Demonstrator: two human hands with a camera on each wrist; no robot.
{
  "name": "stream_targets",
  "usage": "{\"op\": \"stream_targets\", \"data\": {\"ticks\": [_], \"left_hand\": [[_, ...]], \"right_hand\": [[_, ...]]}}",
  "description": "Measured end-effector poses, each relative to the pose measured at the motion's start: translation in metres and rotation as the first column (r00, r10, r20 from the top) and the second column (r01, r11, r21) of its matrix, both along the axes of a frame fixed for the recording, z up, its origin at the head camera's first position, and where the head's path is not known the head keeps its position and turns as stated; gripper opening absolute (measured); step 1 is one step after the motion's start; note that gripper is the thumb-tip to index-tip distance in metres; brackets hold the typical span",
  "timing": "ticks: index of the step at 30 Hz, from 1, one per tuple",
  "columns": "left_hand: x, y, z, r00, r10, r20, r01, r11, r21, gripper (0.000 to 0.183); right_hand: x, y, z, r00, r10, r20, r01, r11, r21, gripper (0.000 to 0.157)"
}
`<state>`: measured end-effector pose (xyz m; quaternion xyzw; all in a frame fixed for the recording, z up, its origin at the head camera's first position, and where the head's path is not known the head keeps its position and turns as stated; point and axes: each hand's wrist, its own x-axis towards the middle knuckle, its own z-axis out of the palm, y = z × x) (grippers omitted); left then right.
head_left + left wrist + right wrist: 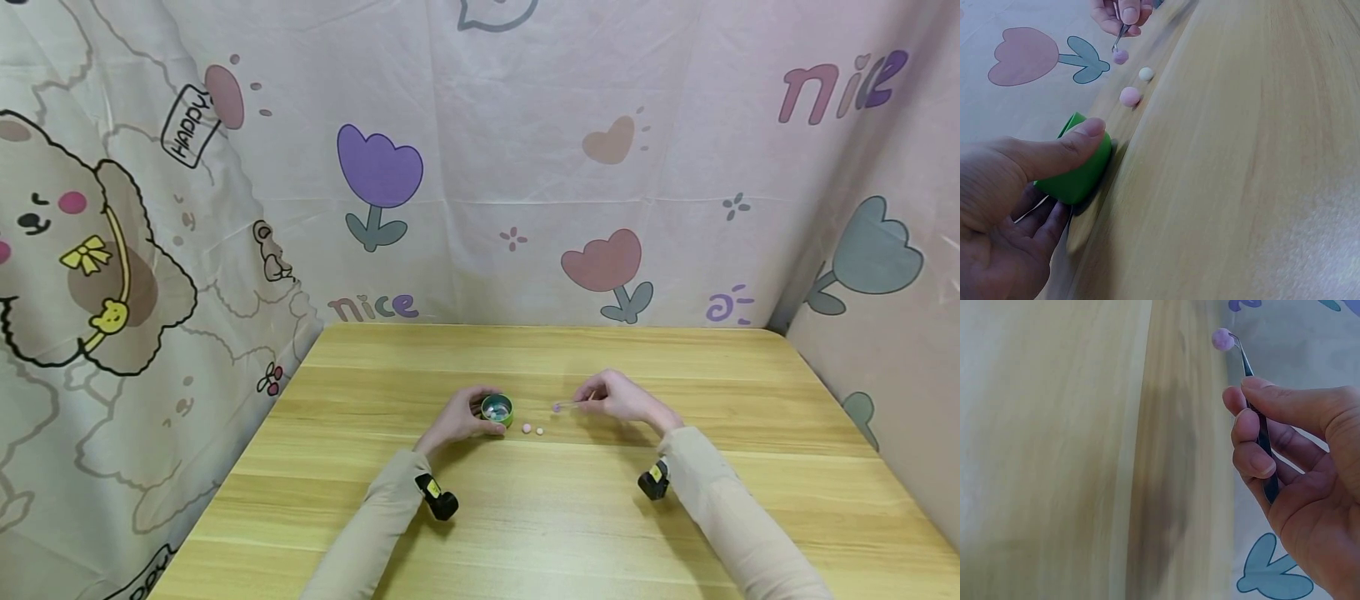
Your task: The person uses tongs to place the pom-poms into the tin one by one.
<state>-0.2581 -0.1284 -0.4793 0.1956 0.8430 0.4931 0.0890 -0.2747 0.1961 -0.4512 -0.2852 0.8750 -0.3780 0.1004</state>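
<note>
My left hand (pixel 472 414) grips a small green cup (pixel 1085 169), thumb on the near side and fingers round the far side. Seen from above, the cup's mouth faces up and several small pieces show inside, too small to make out. In my right hand (pixel 1297 444) a pair of bent-tip metal tweezers (pixel 1263 434) is pinched between thumb and fingers. The tweezer tips hold a fuzzy purple ball (pixel 1223 339) to the right of the cup. Between the hands, a pink ball (pixel 1130 96) and a smaller cream-white ball (pixel 1146 74) lie on the table.
The wood-grain table (pixel 525 517) spreads around both hands. A printed cloth (pixel 480 167) hangs behind its far edge and along the sides. Each sleeve carries a small black camera, one at the left wrist (pixel 437 497) and one at the right (pixel 654 481).
</note>
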Motion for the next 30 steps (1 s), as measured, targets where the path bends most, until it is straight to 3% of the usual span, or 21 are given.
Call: {"op": "stream_targets", "data": {"ticks": [30], "left_hand": [[0.0, -0.002, -0.001, 1.0, -0.025, 0.013, 0.025, 1.0, 0.016, 0.063]], "right_hand": [[-0.005, -0.046, 0.014, 0.996, 0.074, -0.054, -0.077, 0.996, -0.041, 0.015]]}}
